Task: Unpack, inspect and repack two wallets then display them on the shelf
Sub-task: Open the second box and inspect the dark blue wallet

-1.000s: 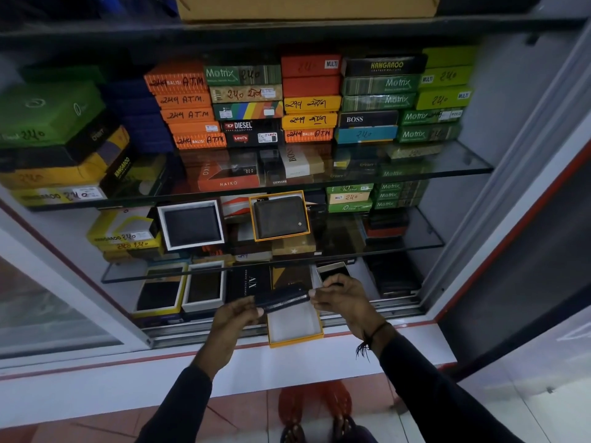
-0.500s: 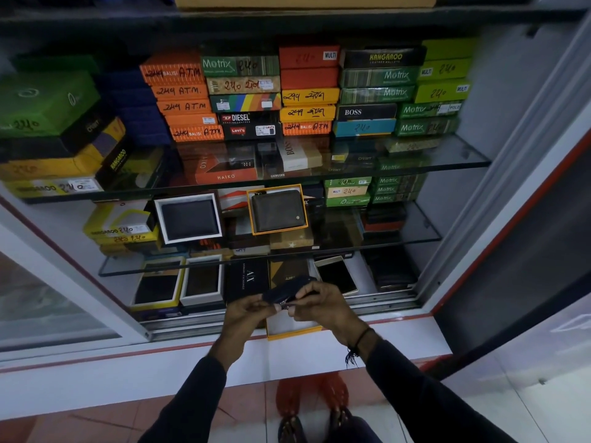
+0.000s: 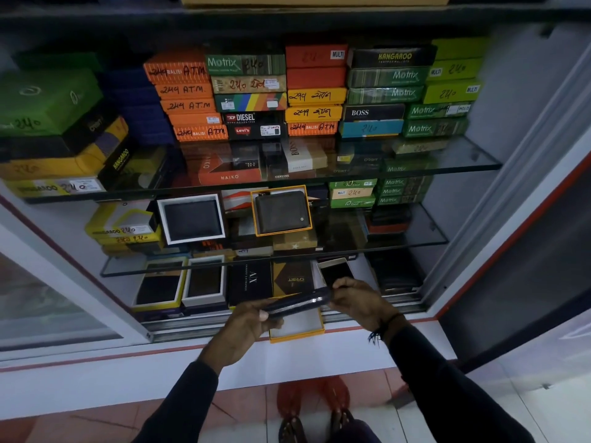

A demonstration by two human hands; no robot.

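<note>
— Where's the wallet now?

— Out of its box, up in both hands in front of the bottom shelf. The left hand pinches one end, fingers curled under and thumb on top; the right hand is closed on the other end. It hangs just above the open yellow-rimmed box sitting on the sill.

— Does it look awkward to handle?

— I'd say not. It seems light and slim, folded shut, dark with a slight sheen, so probably smooth leather and a bit slippery. Soft enough to flex if squeezed hard.

— So where would you hold it?

— By the short ends, as now, or along the fold. That keeps it from flapping open. There's another wallet in the orange-framed box on the shelf above, already on display.
</note>
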